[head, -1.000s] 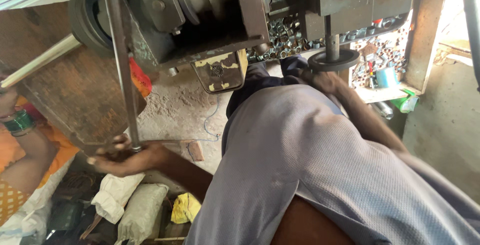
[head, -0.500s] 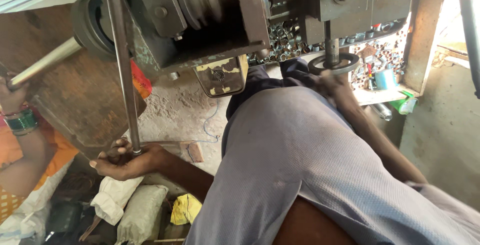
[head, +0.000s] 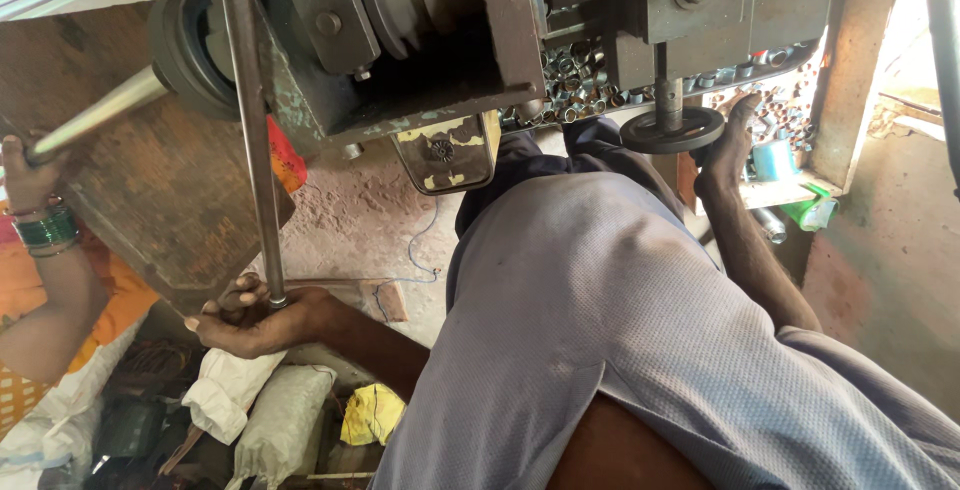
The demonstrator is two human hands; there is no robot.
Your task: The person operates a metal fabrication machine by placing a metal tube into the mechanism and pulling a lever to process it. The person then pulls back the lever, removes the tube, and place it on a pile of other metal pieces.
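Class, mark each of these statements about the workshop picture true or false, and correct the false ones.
1. The left hand grips the lower end of the long steel rod. True.
2. The right hand rests on a hammer. False: it is at the round black handwheel.
3. The other person's hand at the left edge holds the metal lever bar. True.
4. That person's wrist is bare. False: it wears green bangles.

Place: small metal workshop
Signs: heavy grey machine (head: 440, 40) with handwheel (head: 672, 130), tray of metal nuts (head: 575, 75), bare dirt floor (head: 350, 210)
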